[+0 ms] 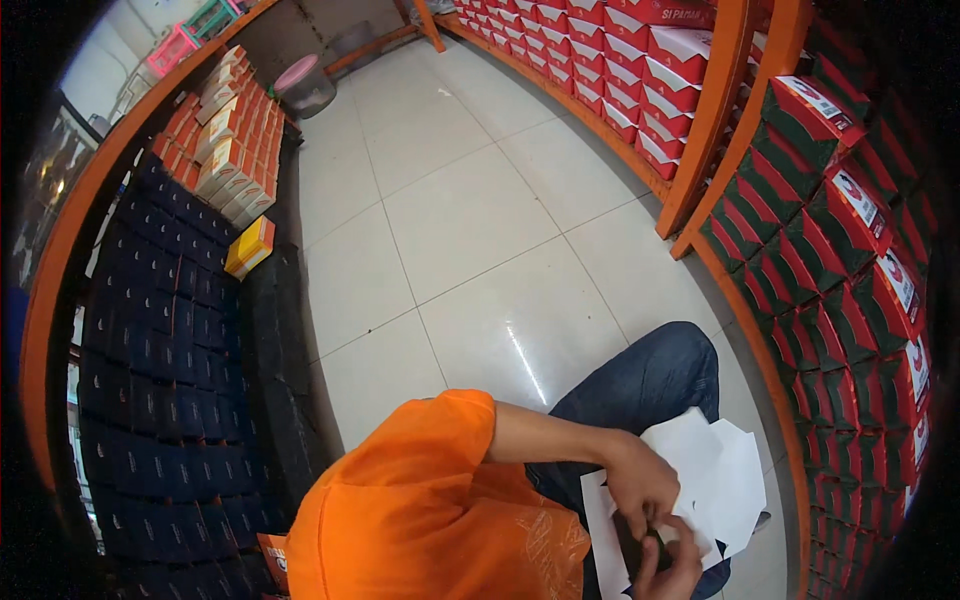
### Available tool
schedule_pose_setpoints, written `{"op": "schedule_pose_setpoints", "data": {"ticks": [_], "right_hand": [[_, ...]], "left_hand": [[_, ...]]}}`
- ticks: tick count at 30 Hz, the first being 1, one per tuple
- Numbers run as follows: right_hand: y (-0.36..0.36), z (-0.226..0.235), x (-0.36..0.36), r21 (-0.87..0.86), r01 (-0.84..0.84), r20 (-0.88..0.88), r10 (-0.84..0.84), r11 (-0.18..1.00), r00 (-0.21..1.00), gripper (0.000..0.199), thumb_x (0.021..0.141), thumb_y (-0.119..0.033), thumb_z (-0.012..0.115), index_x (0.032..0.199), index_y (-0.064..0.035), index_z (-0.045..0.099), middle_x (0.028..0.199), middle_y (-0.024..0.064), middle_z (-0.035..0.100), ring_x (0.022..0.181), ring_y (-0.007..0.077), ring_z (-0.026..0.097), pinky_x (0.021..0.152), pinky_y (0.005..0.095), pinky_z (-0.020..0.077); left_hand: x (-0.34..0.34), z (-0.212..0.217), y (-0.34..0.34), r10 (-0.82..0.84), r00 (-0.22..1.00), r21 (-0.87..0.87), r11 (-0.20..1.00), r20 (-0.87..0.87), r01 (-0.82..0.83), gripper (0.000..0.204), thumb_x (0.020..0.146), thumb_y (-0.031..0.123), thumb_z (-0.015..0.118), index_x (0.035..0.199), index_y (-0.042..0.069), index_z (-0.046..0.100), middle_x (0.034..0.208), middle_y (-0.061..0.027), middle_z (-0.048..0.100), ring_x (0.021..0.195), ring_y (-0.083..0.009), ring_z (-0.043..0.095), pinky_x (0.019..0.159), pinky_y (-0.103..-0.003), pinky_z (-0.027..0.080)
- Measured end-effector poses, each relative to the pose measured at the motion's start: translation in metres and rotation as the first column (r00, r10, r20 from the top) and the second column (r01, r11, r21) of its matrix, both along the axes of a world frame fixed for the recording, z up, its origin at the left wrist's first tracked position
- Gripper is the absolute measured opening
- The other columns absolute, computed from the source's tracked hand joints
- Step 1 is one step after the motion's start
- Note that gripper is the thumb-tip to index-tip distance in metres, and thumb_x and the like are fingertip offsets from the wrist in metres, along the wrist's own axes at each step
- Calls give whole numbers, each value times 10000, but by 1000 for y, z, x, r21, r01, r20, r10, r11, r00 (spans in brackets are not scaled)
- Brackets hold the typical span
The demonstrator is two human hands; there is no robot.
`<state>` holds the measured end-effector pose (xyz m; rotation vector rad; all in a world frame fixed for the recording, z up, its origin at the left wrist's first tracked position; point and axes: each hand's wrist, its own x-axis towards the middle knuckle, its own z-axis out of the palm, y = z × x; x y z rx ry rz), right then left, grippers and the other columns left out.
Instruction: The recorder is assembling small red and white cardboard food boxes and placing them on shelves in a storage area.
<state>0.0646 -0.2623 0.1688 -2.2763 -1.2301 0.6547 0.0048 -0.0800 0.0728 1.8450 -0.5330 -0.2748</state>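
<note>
A partly folded cardboard box (735, 475), white on its visible faces, lies over my lap with its flaps spread. My left hand (643, 482) reaches down over it from the orange sleeve, fingers bent and closed on its edge. My right hand (675, 565) comes from below, thumb and fingers pinching the same edge close to the left fingertips. Between the hands a dark, shaded part of the box (630, 548) shows; the exact fold under the fingers is hidden.
Dark blue boxes (150, 400) stack along the left, with orange and white boxes (240, 150) beyond and one yellow box (250, 248). Red and white boxes (610, 70) and red and green boxes (850, 260) fill orange-framed racks (715, 110) on the right. A lidded tub (303, 88) stands on the tiled floor (450, 210).
</note>
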Motion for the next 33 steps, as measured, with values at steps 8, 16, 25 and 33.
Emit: {"op": "schedule_pose_setpoints", "data": {"ticks": [8,16,25,33], "right_hand": [[-18,-39,19,592,-284,624,-206,754,754,442,788,-355,761,1074,-60,597,1143,121,588,1105,294,557,875,439,518],[-25,-19,30,270,-210,751,-69,940,657,296,956,-259,497,1200,-121,591,1314,155,540,1177,305,523,992,517,408],[-43,-101,56,536,609,-406,-454,585,793,255,864,-37,582,1114,7,564,1281,147,524,1142,291,525,1020,413,378],[-61,-114,78,222,121,342,-193,967,920,699,804,-270,735,1392,-42,434,1369,219,436,1327,407,361,1076,511,285]], "left_hand": [[16,49,-19,340,829,-688,463,-445,-559,265,944,53,496,1200,-18,493,935,-84,653,793,-154,682,627,-280,574],[27,22,-48,563,708,-549,461,-426,-697,186,955,65,490,1108,-35,457,868,-122,623,699,-156,660,550,-292,549],[46,-37,-59,490,807,-483,646,-330,-591,177,860,155,589,883,-19,616,761,-117,672,724,-169,681,619,-310,538],[62,-52,-58,655,755,-278,723,-18,-633,239,793,275,668,882,55,648,715,-89,668,734,-207,670,651,-365,519]]}}
